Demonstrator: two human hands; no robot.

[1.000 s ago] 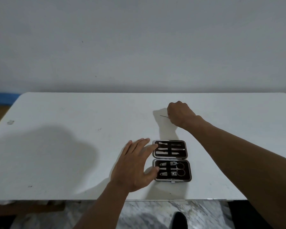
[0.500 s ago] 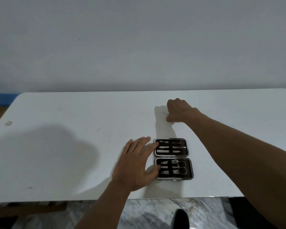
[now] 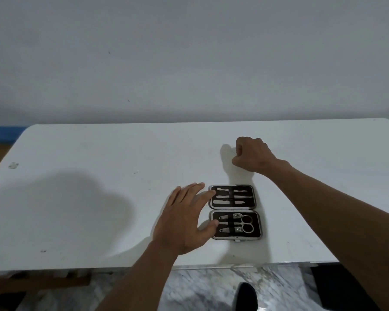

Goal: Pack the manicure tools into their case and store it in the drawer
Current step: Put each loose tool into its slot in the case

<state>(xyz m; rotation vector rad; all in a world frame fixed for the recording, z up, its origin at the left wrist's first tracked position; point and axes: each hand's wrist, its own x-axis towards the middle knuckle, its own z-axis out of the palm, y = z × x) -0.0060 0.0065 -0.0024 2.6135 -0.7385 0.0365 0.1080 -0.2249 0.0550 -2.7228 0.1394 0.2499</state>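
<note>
White table, left hand spread against open case, right hand fisted.

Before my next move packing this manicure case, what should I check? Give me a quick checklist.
1. Case open and flat on the table: ok.
2. Left hand touching the case's left edge: ok.
3. Right hand holding a tool: cannot tell, the curled fingers hide it.
4. Tools already in the case under their straps: ok.
5. Free slot left: cannot tell.
6. Drawer in view: not ok.
</note>
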